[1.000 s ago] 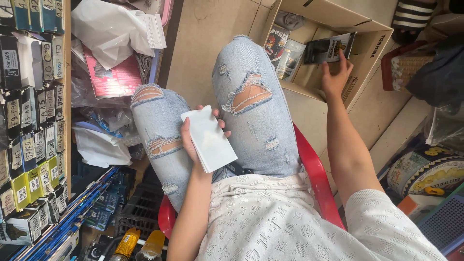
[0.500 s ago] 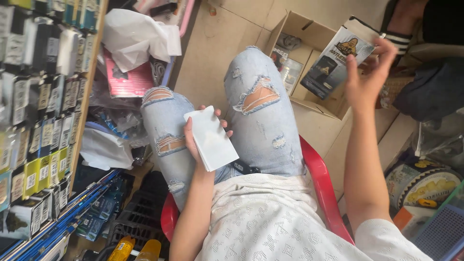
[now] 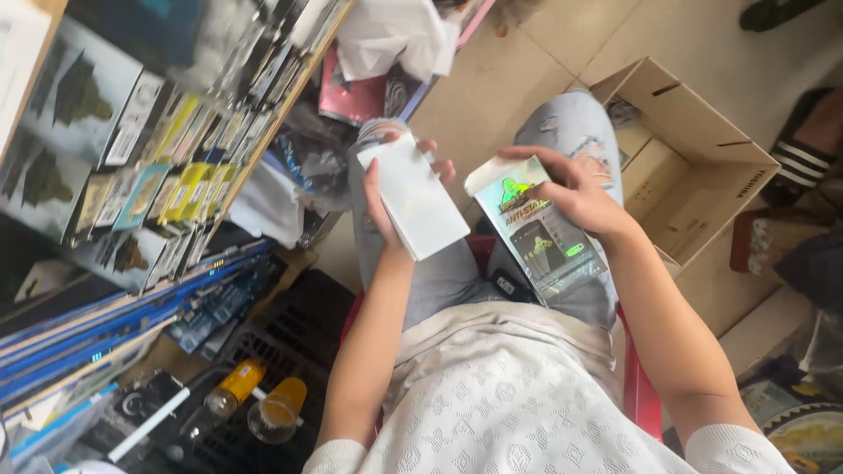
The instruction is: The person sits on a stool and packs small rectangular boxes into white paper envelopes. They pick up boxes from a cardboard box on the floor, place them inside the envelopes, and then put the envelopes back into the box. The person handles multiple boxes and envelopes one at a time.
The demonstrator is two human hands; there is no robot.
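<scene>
Left hand (image 3: 386, 206) grips a white stack (image 3: 413, 195), fingers (image 3: 436, 167) curled round its far edge. Right hand (image 3: 575, 197) fingers pinch a glossy packet (image 3: 540, 233) over the lap.

The right hand (image 3: 575, 197) has left the cardboard box (image 3: 702, 175) and come back over the lap, bringing a shiny flat packet (image 3: 544, 233) it picked out there. The packet now lies just beside the white packet (image 3: 413, 195), which the left hand (image 3: 386, 206) has lifted slightly higher, away from the box.
</scene>
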